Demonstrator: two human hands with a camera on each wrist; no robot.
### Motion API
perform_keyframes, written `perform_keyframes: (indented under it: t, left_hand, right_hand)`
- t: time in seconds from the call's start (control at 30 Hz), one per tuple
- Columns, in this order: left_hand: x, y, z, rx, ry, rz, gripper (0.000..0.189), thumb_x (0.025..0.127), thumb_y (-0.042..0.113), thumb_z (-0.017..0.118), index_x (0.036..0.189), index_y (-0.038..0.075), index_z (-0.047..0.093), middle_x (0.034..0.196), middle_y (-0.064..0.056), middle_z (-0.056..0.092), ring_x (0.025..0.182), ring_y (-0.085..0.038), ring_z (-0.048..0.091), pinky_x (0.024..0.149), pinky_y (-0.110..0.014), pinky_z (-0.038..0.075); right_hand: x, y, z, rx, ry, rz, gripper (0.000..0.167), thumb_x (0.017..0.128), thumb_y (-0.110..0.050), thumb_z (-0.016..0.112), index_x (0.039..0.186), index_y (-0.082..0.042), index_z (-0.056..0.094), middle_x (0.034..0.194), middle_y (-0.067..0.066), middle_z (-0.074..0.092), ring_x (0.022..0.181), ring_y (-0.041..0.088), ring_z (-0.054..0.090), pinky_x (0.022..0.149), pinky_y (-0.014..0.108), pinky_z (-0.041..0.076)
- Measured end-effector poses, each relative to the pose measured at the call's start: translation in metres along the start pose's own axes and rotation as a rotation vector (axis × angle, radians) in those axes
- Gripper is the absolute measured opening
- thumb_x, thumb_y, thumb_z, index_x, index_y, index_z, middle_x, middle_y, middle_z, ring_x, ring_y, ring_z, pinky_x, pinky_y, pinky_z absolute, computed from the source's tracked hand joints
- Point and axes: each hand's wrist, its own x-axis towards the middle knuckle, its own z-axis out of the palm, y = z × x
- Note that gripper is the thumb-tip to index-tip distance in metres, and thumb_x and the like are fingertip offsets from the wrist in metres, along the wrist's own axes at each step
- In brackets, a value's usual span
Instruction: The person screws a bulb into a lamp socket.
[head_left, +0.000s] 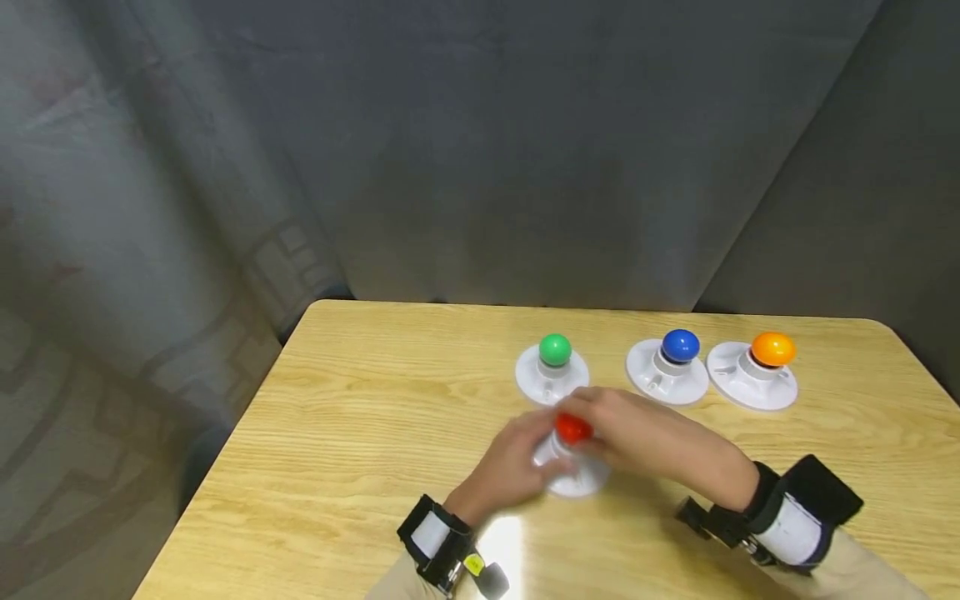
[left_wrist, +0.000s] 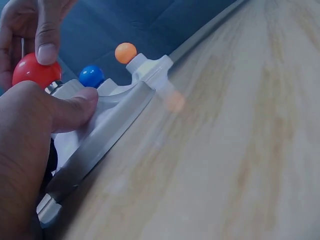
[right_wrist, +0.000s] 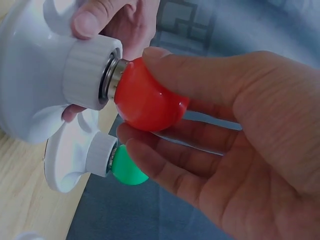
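Note:
My right hand [head_left: 622, 425] pinches a red light bulb [right_wrist: 147, 100] between thumb and fingers. The bulb's silver screw base [right_wrist: 117, 79] sits at the mouth of a round white lamp holder [head_left: 585, 483], with some of the metal still showing. Around that holder's collar, my left hand [head_left: 510, 467] grips from the left, its thumb [left_wrist: 77, 107] lying over the white base. In the head view, both hands partly cover the red bulb and its holder, which stands on the table.
Behind the hands, a green bulb [head_left: 555, 350] stands in its own white holder. A blue bulb [head_left: 680, 346] and an orange bulb [head_left: 773, 349] stand in holders at the back right. The wooden table [head_left: 337, 417] ends before a grey curtain [head_left: 525, 167].

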Motion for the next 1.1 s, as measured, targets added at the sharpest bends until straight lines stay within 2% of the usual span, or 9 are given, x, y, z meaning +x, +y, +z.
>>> perform_keyframes:
  t: [0.1,0.33,0.43,0.6,0.77,1.1]
  left_hand:
    - [0.000,0.000,-0.001,-0.028,-0.001,-0.003,0.063,0.090,0.045,0.062,0.146,0.043,0.033,0.145,0.021,0.044,0.131,-0.009,0.050,0.109,-0.041,0.043]
    - [0.000,0.002,-0.003,-0.030,-0.002,-0.014,0.059,0.090,0.053,0.059,0.144,0.039,0.039,0.148,0.018,0.043,0.135,-0.010,0.046,0.111,-0.043,0.041]
    - [0.000,0.001,-0.004,-0.023,-0.001,-0.010,0.059,0.089,0.052,0.060,0.143,0.039,0.041,0.147,0.017,0.045,0.134,-0.010,0.047,0.110,-0.042,0.042]
    - [0.000,-0.002,-0.005,-0.023,0.003,0.004,0.057,0.089,0.049,0.062,0.141,0.039,0.042,0.143,0.017,0.050,0.130,-0.008,0.050,0.109,-0.039,0.043]
    - [0.001,-0.002,-0.005,-0.030,0.003,0.002,0.056,0.089,0.050,0.063,0.141,0.041,0.042,0.142,0.018,0.051,0.128,-0.006,0.051,0.108,-0.039,0.044]
    - [0.001,0.000,-0.005,-0.035,-0.003,-0.006,0.056,0.089,0.050,0.062,0.141,0.042,0.041,0.142,0.019,0.051,0.129,-0.007,0.050,0.107,-0.042,0.044]
  right_hand:
    - [0.000,-0.001,-0.003,-0.031,-0.018,0.004,0.030,0.078,-0.005,0.076,0.105,-0.014,0.067,0.094,-0.002,0.068,0.081,0.007,0.063,0.070,0.022,0.056]
    - [-0.006,-0.003,-0.010,-0.114,-0.012,-0.041,0.053,0.076,-0.004,0.078,0.126,-0.014,0.063,0.125,0.010,0.065,0.098,0.024,0.068,0.081,0.037,0.059]
    - [-0.005,-0.005,-0.013,-0.117,-0.010,-0.088,0.051,0.076,0.001,0.075,0.124,-0.014,0.066,0.122,0.006,0.067,0.101,0.022,0.067,0.084,0.037,0.058]
    - [0.000,-0.005,-0.012,-0.123,0.001,-0.157,0.039,0.077,0.004,0.073,0.112,-0.011,0.070,0.110,0.000,0.070,0.097,0.016,0.066,0.083,0.032,0.058]
    - [-0.001,-0.004,-0.012,-0.122,-0.003,-0.153,0.035,0.077,0.004,0.073,0.109,-0.010,0.070,0.107,0.001,0.070,0.095,0.014,0.065,0.081,0.029,0.058]
    - [-0.001,-0.003,-0.015,-0.089,-0.047,-0.115,0.036,0.081,-0.004,0.074,0.115,-0.013,0.068,0.111,0.003,0.069,0.095,0.015,0.066,0.080,0.029,0.059]
